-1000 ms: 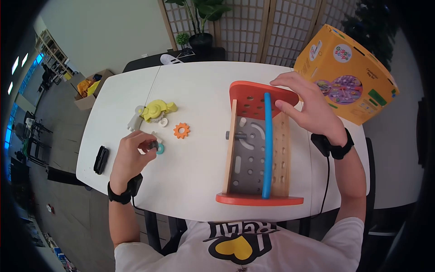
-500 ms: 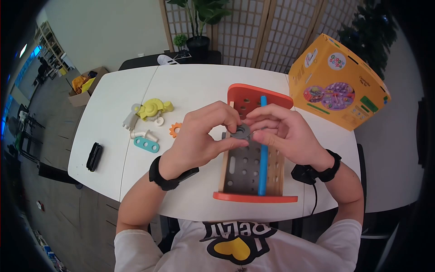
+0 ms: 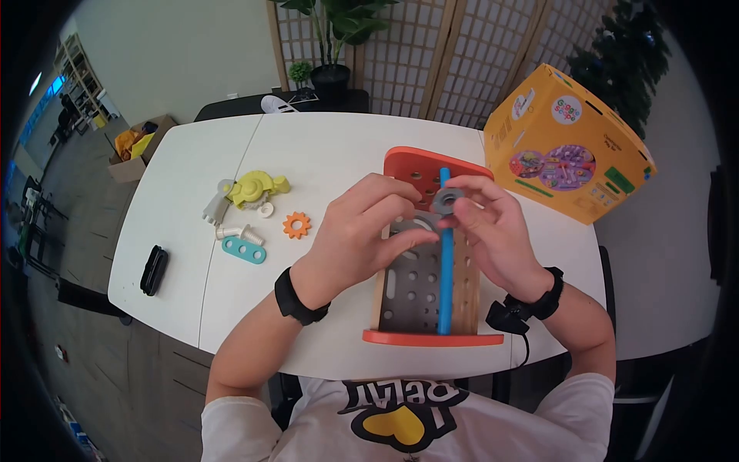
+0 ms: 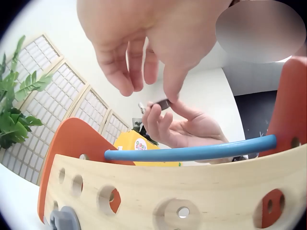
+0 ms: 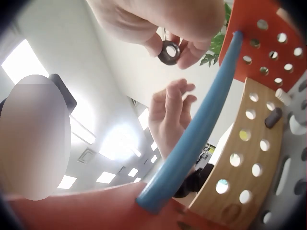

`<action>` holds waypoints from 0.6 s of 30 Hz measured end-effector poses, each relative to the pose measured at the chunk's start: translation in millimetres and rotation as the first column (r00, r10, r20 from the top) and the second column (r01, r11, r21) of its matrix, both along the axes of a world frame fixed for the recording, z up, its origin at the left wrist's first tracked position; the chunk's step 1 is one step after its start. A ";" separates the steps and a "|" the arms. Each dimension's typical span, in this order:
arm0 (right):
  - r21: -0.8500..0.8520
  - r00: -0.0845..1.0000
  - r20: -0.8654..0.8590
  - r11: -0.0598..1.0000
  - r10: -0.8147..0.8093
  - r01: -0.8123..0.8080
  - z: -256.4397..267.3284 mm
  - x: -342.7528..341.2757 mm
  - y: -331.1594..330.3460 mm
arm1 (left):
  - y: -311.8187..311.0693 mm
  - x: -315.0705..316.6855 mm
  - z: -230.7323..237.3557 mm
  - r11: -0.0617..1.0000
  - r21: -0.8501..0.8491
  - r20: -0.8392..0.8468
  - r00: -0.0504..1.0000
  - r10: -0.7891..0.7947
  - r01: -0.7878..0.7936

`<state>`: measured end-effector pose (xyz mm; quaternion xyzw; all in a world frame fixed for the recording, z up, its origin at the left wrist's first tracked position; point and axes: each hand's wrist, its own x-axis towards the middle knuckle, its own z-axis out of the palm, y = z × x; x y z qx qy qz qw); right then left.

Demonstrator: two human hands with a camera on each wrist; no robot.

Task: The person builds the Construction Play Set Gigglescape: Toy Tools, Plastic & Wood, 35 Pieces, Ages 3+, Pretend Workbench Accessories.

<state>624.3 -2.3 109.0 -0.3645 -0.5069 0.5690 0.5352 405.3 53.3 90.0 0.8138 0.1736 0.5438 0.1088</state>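
Observation:
My right hand (image 3: pixel 500 235) pinches a round grey toy nut (image 5: pixel 165 58) with a hole in its middle, holding it above the blue bar (image 3: pixel 446 285) of a toy toolbox. The toolbox has red ends (image 3: pixel 431 338), wooden sides and a grey perforated base (image 3: pixel 416 296). My left hand (image 3: pixel 350 231) hovers over the toolbox's left side, fingers loosely bent and holding nothing, close to the nut. A grey bolt passes through the wooden side; its head (image 4: pixel 65 219) shows in the left wrist view and its shank (image 5: pixel 273 118) in the right wrist view.
Left on the white table (image 3: pixel 177 231) lie a yellow-green toy piece (image 3: pixel 258 189), an orange gear (image 3: pixel 296 225), a teal three-hole strip (image 3: pixel 244 249), cream screws (image 3: pixel 245 233) and a black case (image 3: pixel 155 269). A large yellow box (image 3: pixel 570 146) stands at the back right.
My left hand carried the grey nut from the table's left side to the toolbox. My right hand left the red end, took the nut and moved it slightly right and up.

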 end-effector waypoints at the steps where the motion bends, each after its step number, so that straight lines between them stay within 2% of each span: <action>1: 0.021 0.998 -0.018 0.998 -0.054 0.054 1.5 4.9 -0.3 | -1.4 -2.9 -0.7 0.999 -0.023 0.004 1.000 0.027 -0.027; 3: 0.057 0.986 -0.054 0.985 -0.159 0.162 4.8 16.2 -2.0 | -1.3 -12.2 -9.3 0.969 -0.234 -0.010 0.997 0.081 -0.081; 7: -0.136 0.969 0.029 0.959 -0.246 0.248 -10.0 33.7 -6.5 | -0.1 -22.9 -29.1 0.783 -0.591 -0.147 0.981 0.130 -0.192; 10: -0.261 0.966 0.254 0.957 -0.056 0.124 -12.1 34.8 -4.2 | -2.6 -26.3 -41.8 0.701 -0.655 -0.306 0.947 0.095 -0.282; 13: -0.326 0.868 0.459 0.945 0.191 -0.035 -14.7 39.0 9.4 | -2.2 -26.1 -49.9 0.656 -0.700 -0.346 0.938 0.036 -0.283; 16: -0.416 0.756 0.594 0.909 0.274 -0.002 -12.8 19.0 19.3 | -2.4 -26.3 -50.8 0.589 -0.758 -0.343 0.939 0.005 -0.280; 18: -0.453 0.738 0.591 0.891 0.325 -0.030 -21.3 12.4 27.4 | -2.4 -27.2 -47.2 0.536 -0.795 -0.350 0.937 -0.021 -0.285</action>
